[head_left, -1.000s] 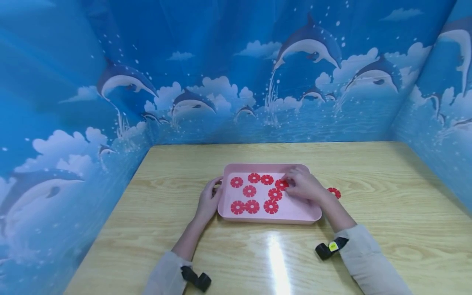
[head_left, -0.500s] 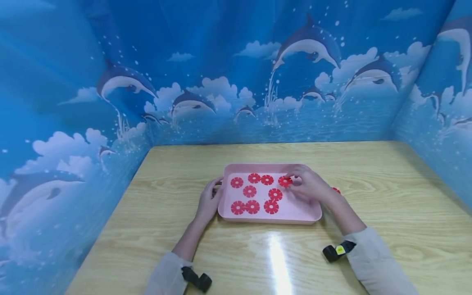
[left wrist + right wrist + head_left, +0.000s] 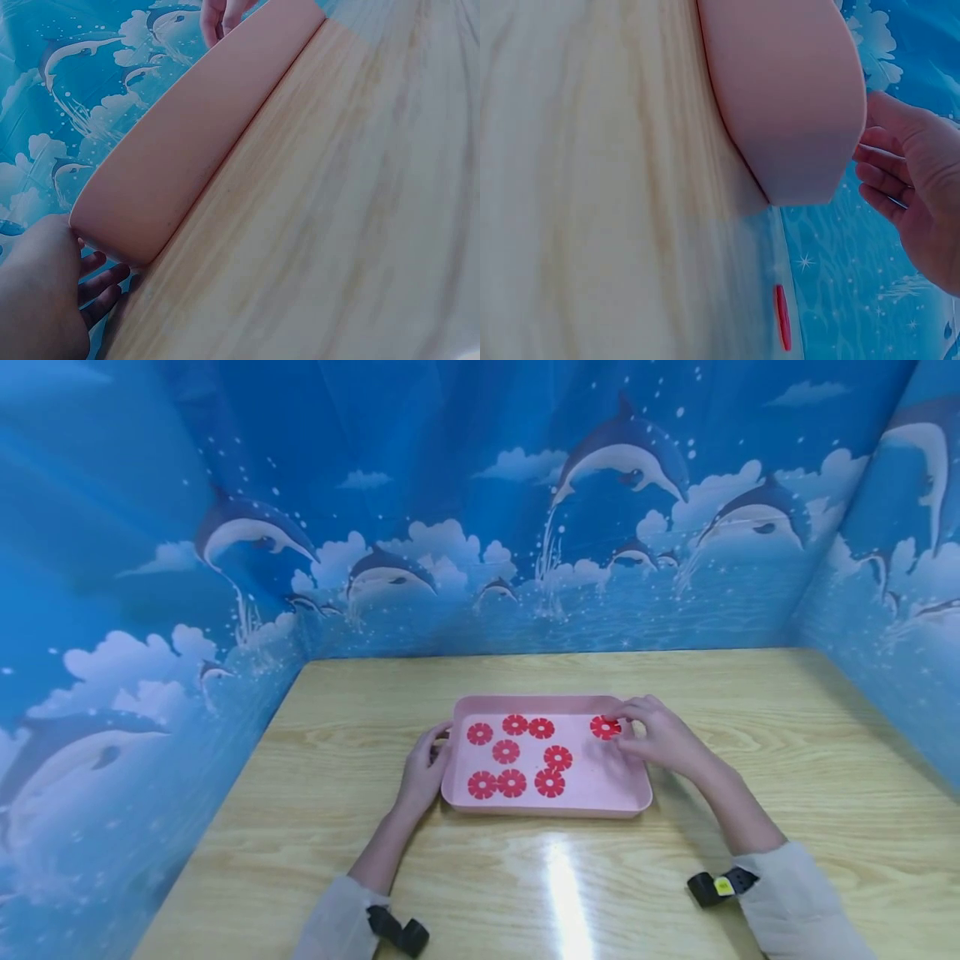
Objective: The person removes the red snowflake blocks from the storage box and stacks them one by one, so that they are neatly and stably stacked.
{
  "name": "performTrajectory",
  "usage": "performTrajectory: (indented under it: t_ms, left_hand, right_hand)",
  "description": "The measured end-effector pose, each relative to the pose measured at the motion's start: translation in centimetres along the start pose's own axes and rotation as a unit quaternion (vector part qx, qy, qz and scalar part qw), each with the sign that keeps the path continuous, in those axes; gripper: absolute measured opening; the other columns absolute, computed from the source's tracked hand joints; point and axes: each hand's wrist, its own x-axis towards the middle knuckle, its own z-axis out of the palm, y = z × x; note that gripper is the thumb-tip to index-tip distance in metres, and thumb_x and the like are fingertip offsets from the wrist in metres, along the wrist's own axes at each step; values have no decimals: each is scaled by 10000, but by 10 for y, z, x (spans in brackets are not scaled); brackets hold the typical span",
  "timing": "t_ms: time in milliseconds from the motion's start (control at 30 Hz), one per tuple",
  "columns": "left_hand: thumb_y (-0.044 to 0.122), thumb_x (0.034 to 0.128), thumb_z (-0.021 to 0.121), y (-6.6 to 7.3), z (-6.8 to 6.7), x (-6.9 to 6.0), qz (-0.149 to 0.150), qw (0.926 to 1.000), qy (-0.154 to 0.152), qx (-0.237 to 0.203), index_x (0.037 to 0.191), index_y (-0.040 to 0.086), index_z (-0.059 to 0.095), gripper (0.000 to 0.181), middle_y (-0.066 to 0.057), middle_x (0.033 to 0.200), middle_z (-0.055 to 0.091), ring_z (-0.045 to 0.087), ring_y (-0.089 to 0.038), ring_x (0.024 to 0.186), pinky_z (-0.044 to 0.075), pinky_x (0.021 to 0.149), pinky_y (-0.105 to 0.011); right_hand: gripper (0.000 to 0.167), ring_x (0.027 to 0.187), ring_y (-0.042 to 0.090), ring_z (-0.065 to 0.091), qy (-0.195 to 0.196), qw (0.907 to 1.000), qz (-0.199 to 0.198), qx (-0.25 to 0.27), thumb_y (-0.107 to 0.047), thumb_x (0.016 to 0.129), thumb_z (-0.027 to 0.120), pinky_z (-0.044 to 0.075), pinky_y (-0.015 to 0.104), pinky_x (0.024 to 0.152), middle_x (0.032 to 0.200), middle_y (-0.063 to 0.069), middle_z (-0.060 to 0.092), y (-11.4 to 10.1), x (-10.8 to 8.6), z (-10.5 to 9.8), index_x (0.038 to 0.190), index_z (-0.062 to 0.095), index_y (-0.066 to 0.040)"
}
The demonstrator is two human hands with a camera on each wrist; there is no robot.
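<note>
A shallow pink tray (image 3: 547, 812) sits on the wooden table, with several red notched plastic discs lying flat in it. Among them are a disc (image 3: 480, 733) near the left wall and a touching pair with one disc (image 3: 512, 783) near the front. At the tray's left end, my left hand (image 3: 422, 772) holds the wall, its thumb by the rim and loosely curled fingers outside. My right hand (image 3: 660, 739) reaches over the right end and pinches a red disc (image 3: 604, 727) between thumb and forefinger. The right wrist view hides that disc behind the tray wall.
Another red disc (image 3: 782, 317) lies on the table beyond the tray's right end, seen edge-on in the right wrist view. A blue dolphin-print backdrop (image 3: 480, 510) rises behind the wooden table (image 3: 337, 843). Black wrist cameras sit on both sleeves.
My right hand has moved right, carrying the pinched disc away from the discs it lay near. The arm now covers the loose disc in the head view. My left hand stays put.
</note>
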Motion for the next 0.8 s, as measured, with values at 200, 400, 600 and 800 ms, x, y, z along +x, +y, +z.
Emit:
performTrajectory:
  t_ms: [200,400,600,800]
  left_hand:
    - [98,934,510,-1,0,0,-23,10000,7,-17,1265,47,524,335,-138,1139,552,576,-251,926,488,806,-358]
    - [90,931,510,-1,0,0,-64,10000,25,-4,1269,47,520,341,-139,1144,550,571,-254,933,487,809,-363]
    - [94,930,513,0,0,0,-111,9999,16,5,1269,55,522,342,-132,1151,550,570,-251,937,485,812,-365]
    - [101,932,513,-1,0,0,-112,9999,-2,-5,1272,57,520,343,-132,1153,549,571,-250,938,486,812,-365]
  right_hand:
    - [275,891,232,480,277,9994,-147,-124,-80,744,711,448,422,743,1008,97,608,6,-11,-9,1009,671,-19]
    - [282,906,252,479,449,9989,2,-167,-67,748,721,460,473,724,1037,120,591,14,-23,-19,1021,663,-28]
    - [302,889,264,494,710,9974,41,-131,-38,733,715,453,482,709,1044,137,589,23,-36,-26,1029,658,-23]
    - [289,880,279,495,867,9961,176,-42,-21,737,714,432,497,710,1053,164,581,34,-47,-30,1019,652,-12]
